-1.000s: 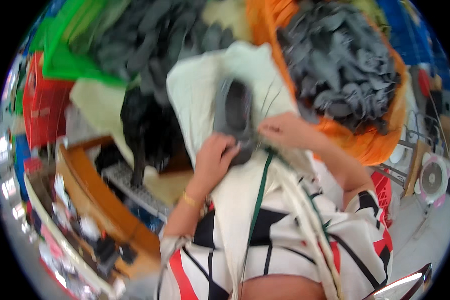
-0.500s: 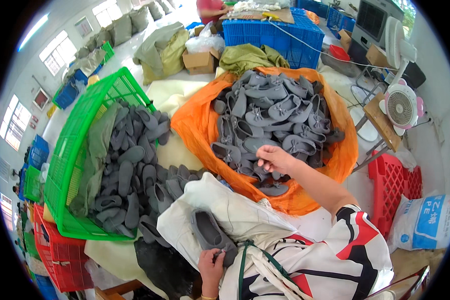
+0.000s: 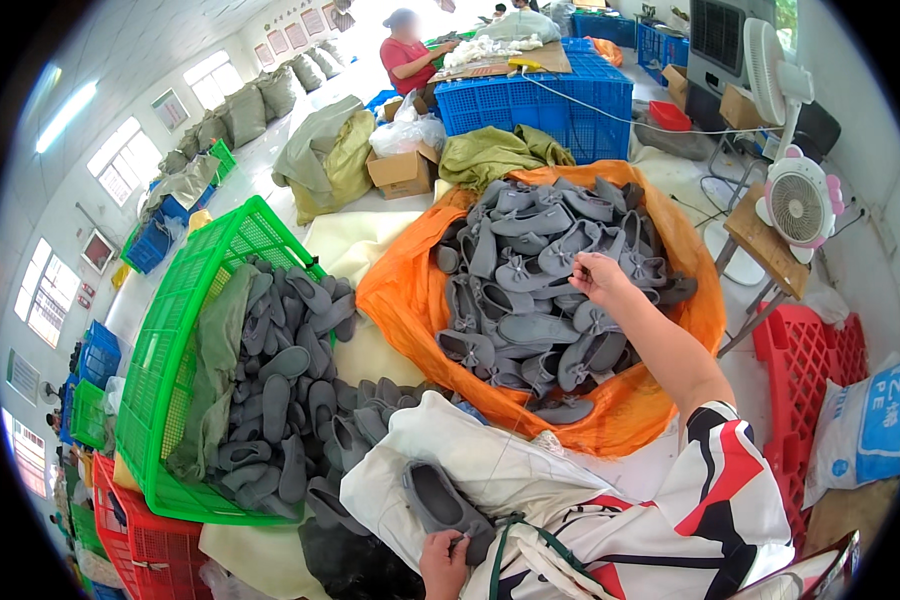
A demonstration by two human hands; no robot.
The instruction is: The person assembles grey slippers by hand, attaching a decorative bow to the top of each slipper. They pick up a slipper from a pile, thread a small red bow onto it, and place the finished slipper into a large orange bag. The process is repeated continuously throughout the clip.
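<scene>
Bright workshop, pale floor (image 3: pixel 632 478), windows (image 3: pixel 120 165) down the left; co-worker in a red top (image 3: pixel 407 64) beside stacked blue crates (image 3: pixel 530 107) at the back. White cloth (image 3: pixel 410 433) covers the person's lap; one grey slip-on flat (image 3: pixel 444 505) lies on it, toe toward the body. Left hand (image 3: pixel 442 563): fingers pinched on the toe end of that flat. Right hand (image 3: pixel 598 277): raised over the orange sack (image 3: pixel 400 292), fingertips drawn together; too small to tell whether anything thin sits between them. Progress, judged from the piles: grey flats with small bows (image 3: pixel 532 270) heap the sack and look done; plain-looking grey flats (image 3: pixel 288 365) in the tipped green crate (image 3: pixel 155 395), spilling out toward the lap, seem left to do. Lap flat looks mid-work; whether its bow is fully fixed can't be told. Materials: flats matte, soft-looking, felt- or knit-like, rounded toes, oval openings; sack thin, crinkled, plastic-looking; crate rigid plastic mesh; lap cloth creased, loosely draped.
</scene>
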